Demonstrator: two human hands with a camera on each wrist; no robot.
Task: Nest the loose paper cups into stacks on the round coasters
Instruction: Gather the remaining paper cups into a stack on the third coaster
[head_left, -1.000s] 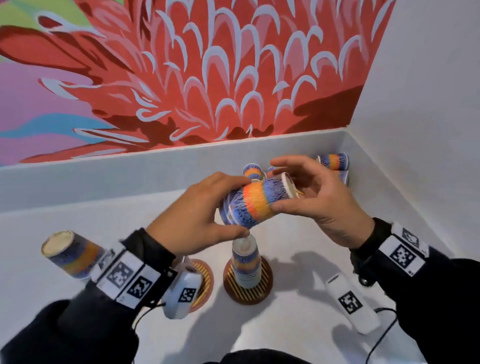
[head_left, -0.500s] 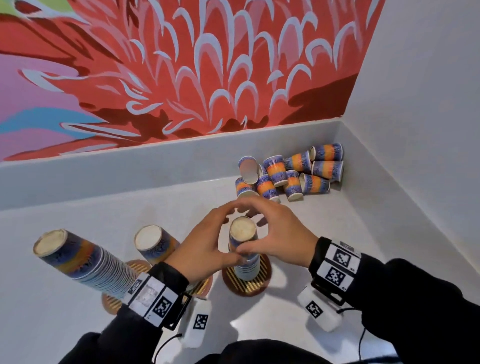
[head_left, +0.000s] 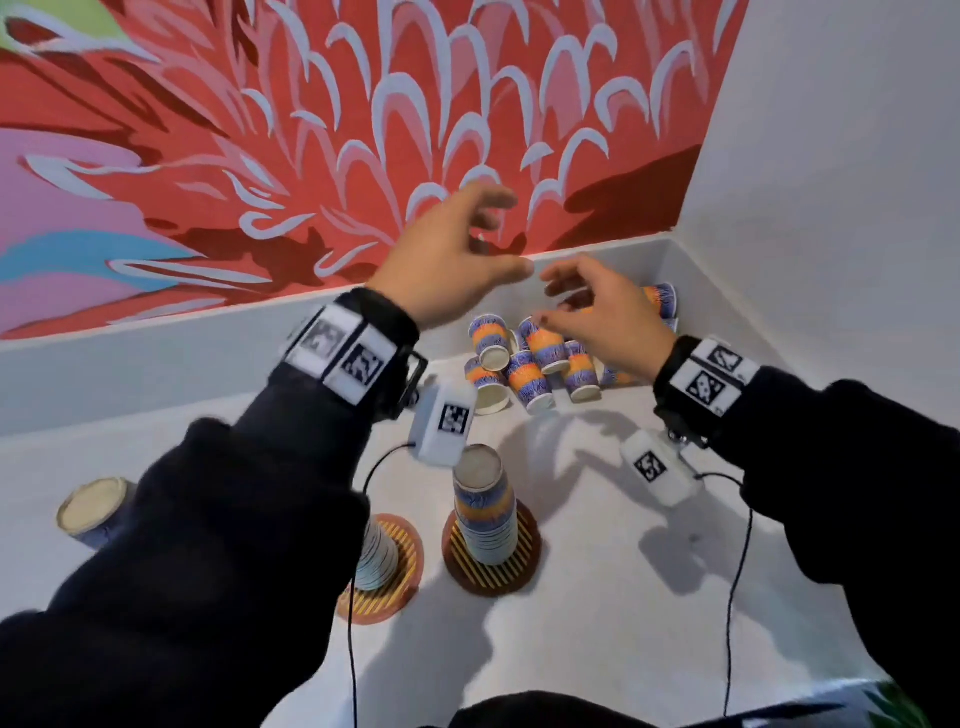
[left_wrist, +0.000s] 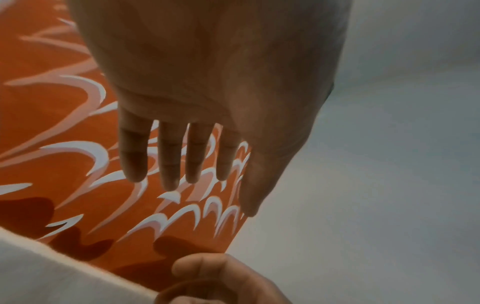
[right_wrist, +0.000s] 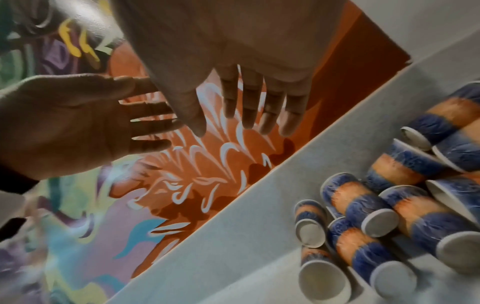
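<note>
Loose blue-and-orange paper cups (head_left: 524, 364) lie in a pile in the far right corner, also seen in the right wrist view (right_wrist: 376, 216). An upside-down cup stack (head_left: 483, 512) stands on a striped round coaster (head_left: 519, 566). To its left a second stack (head_left: 376, 558) on another coaster (head_left: 400, 582) is partly hidden by my left sleeve. My left hand (head_left: 506, 234) hovers empty above the pile with its fingers spread (left_wrist: 207, 195). My right hand (head_left: 556, 301) hangs just over the cups, fingers relaxed and holding nothing (right_wrist: 233, 131).
A third, tall cup stack (head_left: 91, 512) leans at the far left. The white ledge (head_left: 156, 358) and the white side wall (head_left: 831, 208) box in the corner. Cables (head_left: 732, 597) trail from both wrists over the white table (head_left: 623, 623).
Both hands have let go of the cup they set on the middle stack. They have lifted and moved forward to the loose pile in the corner.
</note>
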